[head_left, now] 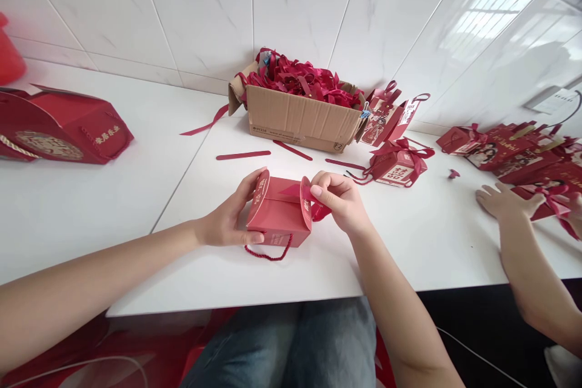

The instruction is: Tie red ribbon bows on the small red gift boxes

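Note:
A small red gift box (282, 218) with a twisted cord handle (271, 257) sits on the white table in front of me. My left hand (236, 215) is wrapped round its left side, with the thumb on the front face and the fingers behind. At the box's right end, my right hand (336, 197) pinches a red ribbon (321, 211) between thumb and fingers. One pointed end of this ribbon lies across the box's top, between the two raised curved flaps. The cord hangs loose along the front edge.
Behind stands a cardboard box (300, 118) heaped with red ribbons (304, 79). Flat red strips (243, 155) lie before it. A bow-tied box (400, 163) stands to the right, a large red box (63, 127) to the left. At far right a co-worker's hands (509, 200) handle another box.

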The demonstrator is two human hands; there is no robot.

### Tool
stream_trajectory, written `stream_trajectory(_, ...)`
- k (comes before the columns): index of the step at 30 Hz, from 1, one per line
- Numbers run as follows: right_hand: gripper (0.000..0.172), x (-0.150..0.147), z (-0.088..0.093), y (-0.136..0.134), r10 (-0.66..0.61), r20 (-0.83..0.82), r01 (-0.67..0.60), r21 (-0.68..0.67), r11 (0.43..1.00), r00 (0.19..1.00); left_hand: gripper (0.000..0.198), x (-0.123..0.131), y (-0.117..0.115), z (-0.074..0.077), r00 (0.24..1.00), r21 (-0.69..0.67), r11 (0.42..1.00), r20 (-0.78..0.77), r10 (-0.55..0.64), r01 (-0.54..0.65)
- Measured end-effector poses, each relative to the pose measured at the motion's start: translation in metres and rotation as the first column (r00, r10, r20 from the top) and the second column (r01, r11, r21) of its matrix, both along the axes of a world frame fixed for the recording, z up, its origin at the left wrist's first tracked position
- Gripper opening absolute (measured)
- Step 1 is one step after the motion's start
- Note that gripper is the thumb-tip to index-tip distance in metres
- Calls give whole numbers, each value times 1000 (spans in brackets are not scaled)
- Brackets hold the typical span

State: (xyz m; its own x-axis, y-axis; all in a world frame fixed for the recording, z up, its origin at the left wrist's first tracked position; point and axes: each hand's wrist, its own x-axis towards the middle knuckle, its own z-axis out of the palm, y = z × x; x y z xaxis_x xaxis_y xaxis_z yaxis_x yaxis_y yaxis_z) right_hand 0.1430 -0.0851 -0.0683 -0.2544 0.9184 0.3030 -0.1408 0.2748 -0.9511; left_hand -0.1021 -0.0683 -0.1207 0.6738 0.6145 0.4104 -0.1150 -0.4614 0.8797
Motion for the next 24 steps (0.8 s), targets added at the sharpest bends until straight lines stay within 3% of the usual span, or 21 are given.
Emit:
stream_trajectory(10,19,2,0,0,-15,43,13,43,999,999,106,0,0,-2,1000,-15,1000,6,-7,7)
stream_trajectory(17,24,-4,-3,1,-78,13,78,-66,995,997,108,1,0,-3,999,21,999,42,-26,25)
stream_trajectory(21,35,-2,-6,3,-129,102,120,93,988,986,110,2,-3,0,997,44,997,40,-69,67)
stream_trajectory(24,36,2,-5,2,-73,163,40,198,979,984,108,4,-6,3,990,22,992,56,-129,128)
